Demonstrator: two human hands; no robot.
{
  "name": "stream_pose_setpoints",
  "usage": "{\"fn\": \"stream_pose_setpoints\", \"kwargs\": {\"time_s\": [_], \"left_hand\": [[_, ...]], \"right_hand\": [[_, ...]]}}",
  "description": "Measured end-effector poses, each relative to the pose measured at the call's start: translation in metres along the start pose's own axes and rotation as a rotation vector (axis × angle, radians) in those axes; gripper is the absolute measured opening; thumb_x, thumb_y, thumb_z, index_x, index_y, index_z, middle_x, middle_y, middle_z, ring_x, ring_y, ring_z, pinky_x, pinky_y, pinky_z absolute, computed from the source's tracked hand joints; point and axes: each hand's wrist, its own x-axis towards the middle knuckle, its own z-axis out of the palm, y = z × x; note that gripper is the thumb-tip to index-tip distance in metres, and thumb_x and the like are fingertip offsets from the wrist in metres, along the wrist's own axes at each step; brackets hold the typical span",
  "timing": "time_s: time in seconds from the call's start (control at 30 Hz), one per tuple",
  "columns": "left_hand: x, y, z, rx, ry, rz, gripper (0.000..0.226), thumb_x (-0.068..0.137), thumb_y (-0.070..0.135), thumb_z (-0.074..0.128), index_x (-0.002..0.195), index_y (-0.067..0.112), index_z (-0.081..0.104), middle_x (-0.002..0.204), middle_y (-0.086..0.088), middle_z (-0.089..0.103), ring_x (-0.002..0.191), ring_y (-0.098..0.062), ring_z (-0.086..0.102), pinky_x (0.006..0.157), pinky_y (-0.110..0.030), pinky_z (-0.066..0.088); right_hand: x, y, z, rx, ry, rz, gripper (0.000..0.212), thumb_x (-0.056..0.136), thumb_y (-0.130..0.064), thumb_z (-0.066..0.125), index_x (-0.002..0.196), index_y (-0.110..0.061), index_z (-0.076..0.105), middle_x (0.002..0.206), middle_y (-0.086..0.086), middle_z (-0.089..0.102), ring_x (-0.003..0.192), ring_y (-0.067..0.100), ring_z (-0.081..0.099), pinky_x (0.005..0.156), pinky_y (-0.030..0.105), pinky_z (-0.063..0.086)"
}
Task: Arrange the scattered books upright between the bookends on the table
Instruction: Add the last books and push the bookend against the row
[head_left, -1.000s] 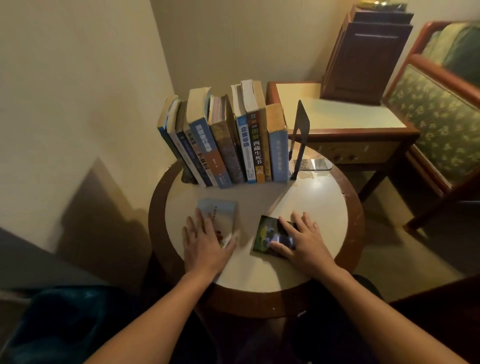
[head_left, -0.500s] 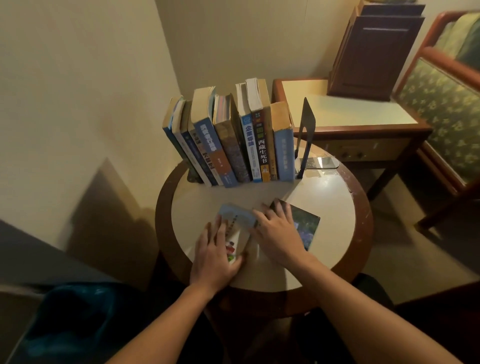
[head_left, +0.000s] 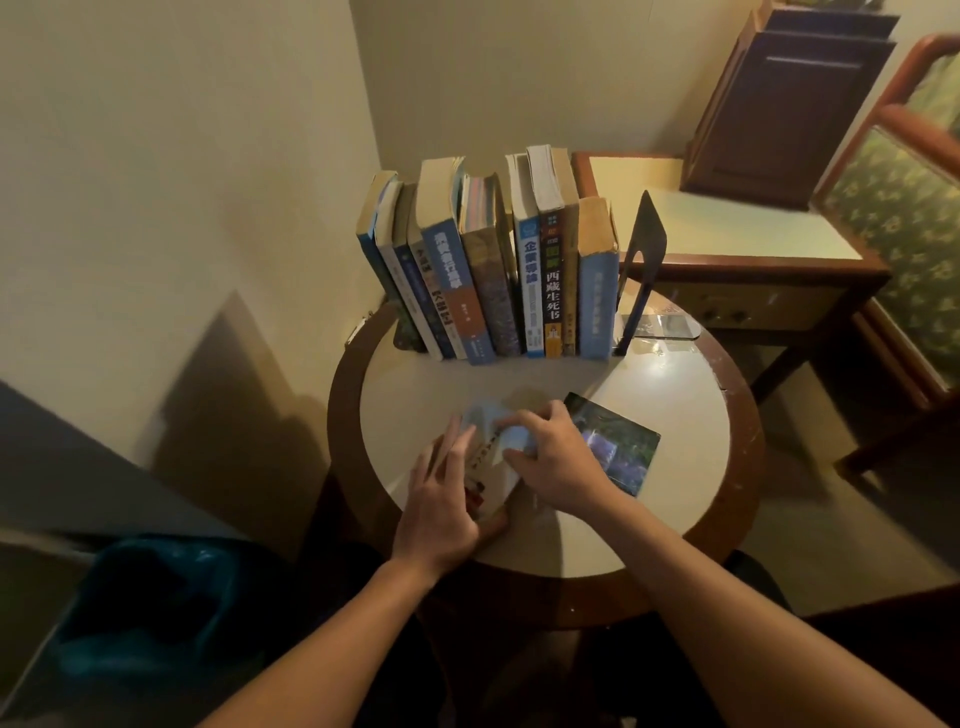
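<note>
Several books (head_left: 535, 270) stand upright in a row at the back of the round table (head_left: 675, 415), leaning left. A dark metal bookend (head_left: 641, 260) stands just right of the row; the left bookend (head_left: 408, 340) shows only as a foot under the leaning books. A small light-blue book (head_left: 491, 436) is tilted up off the table near the front. My left hand (head_left: 447, 504) grips its near left edge and my right hand (head_left: 556, 457) grips its right side. A dark book with a flower cover (head_left: 623, 447) lies flat just right of my right hand.
A wall runs close along the left and behind the table. A wooden side table (head_left: 737, 228) with a dark wooden box (head_left: 779, 104) stands behind right, next to a floral armchair (head_left: 904, 208). A teal bin (head_left: 150, 618) sits on the floor at the lower left.
My right hand left the dark flower-cover book and moved left onto the light-blue book. Both hands have closed on that book and tilted it up off the table.
</note>
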Motion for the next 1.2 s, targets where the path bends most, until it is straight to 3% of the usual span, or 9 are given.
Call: {"fn": "stream_pose_setpoints", "kwargs": {"time_s": [0.1,0.3,0.43,0.5,0.57,0.67,0.77,0.97,1.2], "left_hand": [[-0.002,0.003,-0.003,-0.028,0.041,0.071,0.096,0.080,0.077,0.056,0.156,0.037,0.011,0.168,0.008,0.007,0.146,-0.030,0.026,0.110,-0.052,0.037],[0.007,0.007,0.001,0.086,-0.033,0.232,0.088,0.086,0.079,0.044,0.156,0.031,0.020,0.168,0.010,0.002,0.147,-0.034,0.025,0.108,-0.054,0.038],[0.022,0.007,0.002,0.231,-0.195,0.204,0.103,0.083,0.084,0.039,0.161,0.029,0.002,0.169,0.007,-0.006,0.154,-0.026,0.009,0.126,-0.050,0.011],[0.029,0.009,-0.001,0.298,-0.231,0.124,0.109,0.080,0.092,0.026,0.161,0.026,-0.003,0.169,0.006,-0.005,0.156,-0.018,-0.005,0.126,-0.047,-0.003],[0.037,0.011,-0.001,0.378,-0.266,0.036,0.107,0.078,0.093,0.009,0.160,0.028,-0.009,0.168,0.009,-0.014,0.153,-0.014,-0.018,0.123,-0.052,-0.012],[0.049,0.009,0.004,0.445,-0.232,-0.144,0.088,0.087,0.084,0.005,0.157,0.036,-0.017,0.163,0.012,-0.027,0.151,-0.017,-0.025,0.120,-0.060,-0.013],[0.060,0.006,0.007,0.464,-0.174,-0.256,0.091,0.085,0.085,0.004,0.156,0.033,-0.022,0.162,0.009,-0.030,0.151,-0.021,-0.026,0.118,-0.062,-0.013],[0.073,0.004,0.004,0.471,-0.147,-0.233,0.098,0.084,0.087,0.012,0.158,0.029,-0.018,0.164,0.004,-0.027,0.151,-0.024,-0.025,0.119,-0.062,-0.010],[0.087,-0.001,0.000,0.431,-0.138,-0.196,0.101,0.081,0.090,0.009,0.160,0.029,-0.009,0.167,0.002,-0.019,0.153,-0.026,-0.020,0.121,-0.061,-0.010]], "right_hand": [[-0.004,-0.003,-0.015,0.076,-0.030,0.006,0.027,0.091,-0.025,0.071,0.117,-0.033,0.068,0.105,-0.001,0.045,0.087,0.009,0.047,0.073,0.013,0.037],[-0.020,0.001,-0.037,0.232,-0.063,0.098,0.022,0.096,-0.012,0.065,0.112,-0.026,0.071,0.113,0.001,0.060,0.067,0.015,0.067,0.053,0.023,0.055],[-0.025,0.008,-0.056,0.239,0.047,0.148,0.019,0.098,-0.013,0.062,0.115,-0.020,0.066,0.119,0.006,0.054,0.090,0.023,0.068,0.055,0.025,0.059],[-0.027,0.015,-0.070,0.213,0.105,0.122,0.020,0.099,-0.013,0.060,0.117,-0.020,0.064,0.123,0.007,0.055,0.109,0.029,0.063,0.060,0.023,0.061],[-0.028,0.022,-0.086,0.128,0.189,0.038,0.025,0.098,-0.011,0.059,0.123,-0.016,0.064,0.122,0.009,0.058,0.114,0.032,0.061,0.069,0.033,0.064],[-0.029,0.032,-0.111,-0.060,0.337,-0.074,0.032,0.095,-0.008,0.063,0.127,-0.010,0.064,0.121,0.012,0.062,0.112,0.034,0.063,0.076,0.037,0.064],[-0.025,0.039,-0.133,-0.210,0.475,-0.096,0.035,0.093,-0.013,0.065,0.128,-0.010,0.064,0.121,0.015,0.064,0.109,0.031,0.062,0.078,0.034,0.061],[-0.004,0.039,-0.160,-0.390,0.707,-0.139,0.035,0.093,-0.006,0.062,0.127,0.000,0.063,0.114,0.020,0.062,0.104,0.043,0.065,0.076,0.047,0.062],[0.046,0.037,-0.156,-0.438,0.705,-0.152,0.033,0.095,-0.003,0.059,0.128,0.002,0.062,0.121,0.025,0.063,0.109,0.048,0.064,0.077,0.057,0.061]]}}
